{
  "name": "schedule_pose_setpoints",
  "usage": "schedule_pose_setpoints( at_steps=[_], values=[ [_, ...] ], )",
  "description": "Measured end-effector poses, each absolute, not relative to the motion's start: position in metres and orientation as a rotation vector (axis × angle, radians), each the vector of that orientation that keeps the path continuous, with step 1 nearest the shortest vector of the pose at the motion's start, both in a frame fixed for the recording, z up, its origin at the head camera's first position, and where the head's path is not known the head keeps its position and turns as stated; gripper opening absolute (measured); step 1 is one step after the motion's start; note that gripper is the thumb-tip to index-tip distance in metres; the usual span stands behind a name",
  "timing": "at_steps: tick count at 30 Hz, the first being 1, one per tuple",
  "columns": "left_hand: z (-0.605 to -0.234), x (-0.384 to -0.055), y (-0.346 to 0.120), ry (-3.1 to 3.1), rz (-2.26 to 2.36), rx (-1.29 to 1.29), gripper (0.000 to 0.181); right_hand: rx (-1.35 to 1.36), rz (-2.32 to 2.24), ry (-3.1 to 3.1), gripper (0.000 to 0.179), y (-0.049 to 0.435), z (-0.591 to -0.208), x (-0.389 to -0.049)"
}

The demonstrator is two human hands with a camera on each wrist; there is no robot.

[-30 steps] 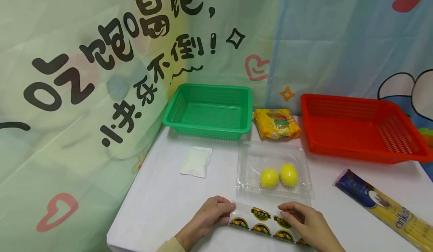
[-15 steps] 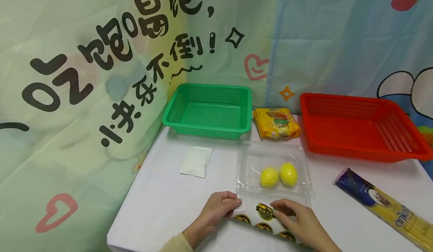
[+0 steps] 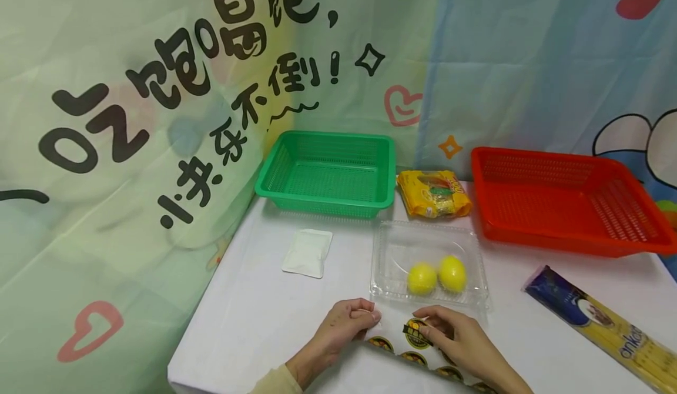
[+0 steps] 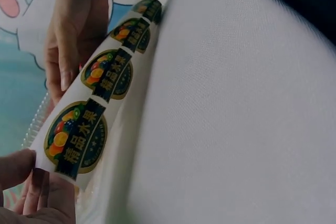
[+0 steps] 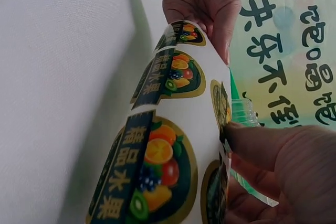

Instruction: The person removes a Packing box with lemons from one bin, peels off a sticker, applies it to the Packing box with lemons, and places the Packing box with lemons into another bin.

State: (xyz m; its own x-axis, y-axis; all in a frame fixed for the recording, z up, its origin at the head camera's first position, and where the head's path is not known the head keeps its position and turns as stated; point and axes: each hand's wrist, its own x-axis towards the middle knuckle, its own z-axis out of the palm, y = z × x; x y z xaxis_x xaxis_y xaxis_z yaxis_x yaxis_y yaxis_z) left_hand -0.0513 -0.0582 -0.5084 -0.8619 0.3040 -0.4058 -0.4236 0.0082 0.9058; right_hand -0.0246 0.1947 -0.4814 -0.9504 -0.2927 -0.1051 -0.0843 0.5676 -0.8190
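Observation:
A white sheet of round fruit stickers (image 3: 388, 322) is held between both hands at the table's front edge. My left hand (image 3: 344, 330) pinches its left end between thumb and fingers. With thumb and fingertips, my right hand (image 3: 465, 342) pinches a sticker (image 5: 222, 106) on the sheet's far side, and that sticker stands partly raised in the right wrist view. Just beyond the sheet sits a clear plastic box (image 3: 394, 247) with two yellow lemons (image 3: 421, 279) in it. The right fingers hide part of the raised sticker.
At the back stand a green basket (image 3: 325, 206) and a red basket (image 3: 560, 241), with a yellow food packet (image 3: 433, 194) between them. A white sachet (image 3: 307, 254) lies left of the box. A long pasta packet (image 3: 603, 326) lies at the right.
My right hand has shifted left along the sheet to the sticker it pinches. The left hand has moved slightly right, and the sheet now bends more.

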Motion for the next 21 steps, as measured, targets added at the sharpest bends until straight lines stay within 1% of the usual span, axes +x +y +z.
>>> schedule_pose_setpoints(
  at_steps=[8,12,16,21],
  values=[
    [-0.507,-0.053,-0.055,1.726,1.780,-0.010,0.026,-0.272,-1.367,2.578,0.024,0.191,-0.485,-0.029],
    [-0.507,-0.052,-0.049,1.763,1.704,0.010,0.023,-0.311,-1.393,2.598,0.021,0.188,-0.488,-0.029],
    [-0.509,-0.051,-0.045,1.859,1.685,-0.008,0.019,-0.409,-1.383,2.718,0.017,0.182,-0.490,-0.025],
    [-0.508,-0.051,-0.043,1.881,1.759,-0.011,0.020,-0.597,-1.284,2.950,0.031,0.176,-0.489,-0.021]
  ],
)
